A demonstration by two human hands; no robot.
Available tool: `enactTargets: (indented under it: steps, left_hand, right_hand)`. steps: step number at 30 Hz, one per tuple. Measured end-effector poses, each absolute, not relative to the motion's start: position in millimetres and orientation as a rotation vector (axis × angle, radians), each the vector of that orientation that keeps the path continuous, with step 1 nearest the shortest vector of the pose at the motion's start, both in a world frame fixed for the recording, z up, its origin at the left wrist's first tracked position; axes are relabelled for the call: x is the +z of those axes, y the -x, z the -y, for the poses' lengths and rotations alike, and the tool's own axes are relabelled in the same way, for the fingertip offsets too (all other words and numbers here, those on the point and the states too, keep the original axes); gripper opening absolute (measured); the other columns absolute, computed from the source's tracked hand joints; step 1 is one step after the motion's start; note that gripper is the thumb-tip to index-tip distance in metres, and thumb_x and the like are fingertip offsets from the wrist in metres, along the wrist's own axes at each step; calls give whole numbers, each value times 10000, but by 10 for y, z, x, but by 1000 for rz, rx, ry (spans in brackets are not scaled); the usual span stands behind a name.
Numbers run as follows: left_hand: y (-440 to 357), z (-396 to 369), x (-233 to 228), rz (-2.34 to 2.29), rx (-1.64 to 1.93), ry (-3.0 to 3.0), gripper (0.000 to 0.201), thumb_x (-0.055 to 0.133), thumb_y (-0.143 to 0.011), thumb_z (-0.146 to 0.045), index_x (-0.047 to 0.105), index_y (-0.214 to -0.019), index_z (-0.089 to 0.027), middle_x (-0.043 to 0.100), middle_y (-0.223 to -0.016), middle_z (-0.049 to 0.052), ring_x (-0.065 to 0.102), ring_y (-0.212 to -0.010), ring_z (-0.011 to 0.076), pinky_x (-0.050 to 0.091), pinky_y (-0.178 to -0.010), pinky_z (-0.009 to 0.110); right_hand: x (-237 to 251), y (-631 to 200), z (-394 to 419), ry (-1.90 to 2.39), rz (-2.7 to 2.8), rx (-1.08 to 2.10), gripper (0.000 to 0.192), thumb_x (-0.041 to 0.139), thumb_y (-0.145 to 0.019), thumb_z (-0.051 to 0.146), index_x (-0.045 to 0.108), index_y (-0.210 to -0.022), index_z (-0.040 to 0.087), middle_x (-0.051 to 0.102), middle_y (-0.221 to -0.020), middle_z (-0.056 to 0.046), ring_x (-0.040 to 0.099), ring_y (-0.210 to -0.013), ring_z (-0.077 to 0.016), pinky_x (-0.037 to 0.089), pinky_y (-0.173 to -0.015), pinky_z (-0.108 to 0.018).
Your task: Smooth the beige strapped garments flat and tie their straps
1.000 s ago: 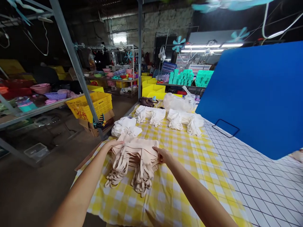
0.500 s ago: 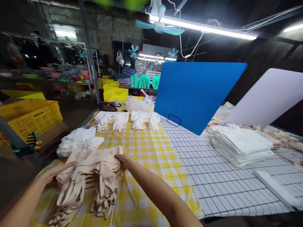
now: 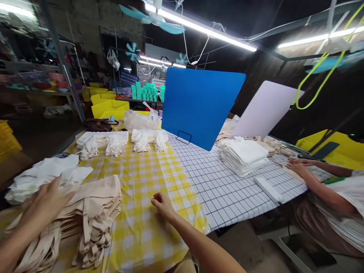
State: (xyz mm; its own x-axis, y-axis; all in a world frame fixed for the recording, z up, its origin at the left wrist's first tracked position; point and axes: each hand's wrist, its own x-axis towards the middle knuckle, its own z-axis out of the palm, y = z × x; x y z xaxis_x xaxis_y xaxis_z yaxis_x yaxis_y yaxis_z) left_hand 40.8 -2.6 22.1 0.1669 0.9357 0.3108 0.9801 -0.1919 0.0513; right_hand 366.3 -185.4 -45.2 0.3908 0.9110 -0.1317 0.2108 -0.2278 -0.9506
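A stack of beige cloth pieces with dangling straps [image 3: 98,197] lies at the front left of the yellow checked tablecloth [image 3: 142,235]. My left hand [image 3: 47,201], a little blurred, is over the left part of this stack with its fingers apart; whether it touches the cloth I cannot tell. To the right of the stack, my right hand [image 3: 163,206] is low over the tablecloth, its fingers curled in and nothing seen in them. A crumpled heap of white cloth [image 3: 42,170] lies just beyond my left hand.
Two strapped white cloth stacks [image 3: 116,138] lie farther back, near a dark bag [image 3: 98,125] and a plastic bag [image 3: 142,119]. A blue board [image 3: 199,106] stands upright. Right are a white cloth pile [image 3: 243,153], a white bar [image 3: 269,189] and another person's hands [image 3: 298,167] on beige cloth.
My right hand has let go of the beige stack and moved right. My left hand has lifted off the stack's side. The view has swung right, bringing another person into sight.
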Motion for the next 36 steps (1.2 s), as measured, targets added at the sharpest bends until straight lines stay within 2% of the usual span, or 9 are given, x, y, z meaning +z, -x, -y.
enactTargets:
  steps: [2, 4, 6, 11, 15, 20, 23, 29, 36]
  left_hand:
    - [-939, 404, 203, 1679, -517, 2346, 560, 313, -822, -382, 396, -1317, -133, 550, -1241, 148, 490, -1159, 285, 338, -979, 454]
    - [-1432, 787, 68, 1409, -545, 2532, 510, 380, -789, -342, 467, -1274, -209, 560, -1249, 95, 463, -1197, 265, 270, -1045, 461]
    - [-1812, 1125, -162, 1185, -508, 2734, 482, 475, -730, -319, 556, -1195, -219, 574, -1238, 101, 472, -1197, 278, 291, -1046, 448]
    - [-2197, 1666, -795, 1037, -466, 2987, 526, 512, -757, -296, 498, -1280, -245, 503, -1320, 93, 460, -1219, 276, 366, -1016, 427]
    - [-2186, 1792, -1023, 1051, -465, 3002, 513, 476, -809, -356, 454, -1316, -282, 432, -1376, 90, 410, -1259, 281, 361, -1018, 447]
    - [-2157, 1854, -853, 1095, -461, 2997, 480, 435, -855, -351, 455, -1317, -225, 415, -1390, 108, 372, -1287, 270, 315, -1048, 462]
    - [-2171, 1925, -671, 1158, -350, 3031, 463, 439, -869, -341, 467, -1302, -181, 385, -1409, 122, 318, -1318, 259, 253, -1082, 440]
    - [-2175, 1926, -567, 1222, -299, 3114, 471, 408, -889, -341, 424, -1320, -151, 336, -1436, 125, 260, -1341, 237, 164, -1112, 419]
    - [-2173, 1947, -535, 1253, -321, 3154, 458, 422, -885, -329, 443, -1301, -139, 338, -1434, 126, 249, -1345, 236, 149, -1117, 419]
  right_hand:
    - [-475, -3806, 2084, 1720, 1033, 766, 90, 546, -705, 160, 522, -782, 199, 523, -789, -2, 509, -772, -161, 415, -753, -302]
    - [-497, -3889, 2280, 1732, 1081, 653, 122, 540, -689, 129, 531, -787, 201, 523, -862, -27, 500, -859, -187, 399, -830, -334]
    - [-535, -3926, 2427, 1726, 1181, 536, 151, 516, -691, 100, 542, -802, 200, 521, -910, -46, 494, -910, -202, 395, -859, -348]
    - [-685, -3948, 2546, 1719, 1465, 250, 184, 466, -745, 88, 561, -825, 225, 539, -907, -54, 520, -884, -214, 441, -787, -353]
    - [-731, -3968, 2504, 1710, 1501, 172, 187, 470, -749, 83, 563, -814, 231, 555, -879, -47, 531, -851, -211, 457, -756, -349]
    - [-596, -3929, 2517, 1767, 1605, 10, 173, 461, -769, 95, 585, -791, 213, 567, -829, -46, 539, -829, -193, 463, -743, -310]
    - [-533, -3937, 2530, 1810, 1625, 99, 174, 445, -798, 133, 607, -829, 191, 569, -860, -66, 524, -875, -197, 442, -809, -319]
    - [-645, -4183, 2621, 1865, 1742, 230, 215, 474, -818, 231, 619, -971, 190, 559, -1047, -96, 479, -1009, -235, 372, -912, -368]
    - [-663, -4378, 2942, 1962, 1772, 1, 310, 397, -867, 269, 571, -1092, 144, 540, -1128, -144, 454, -1030, -276, 356, -880, -401]
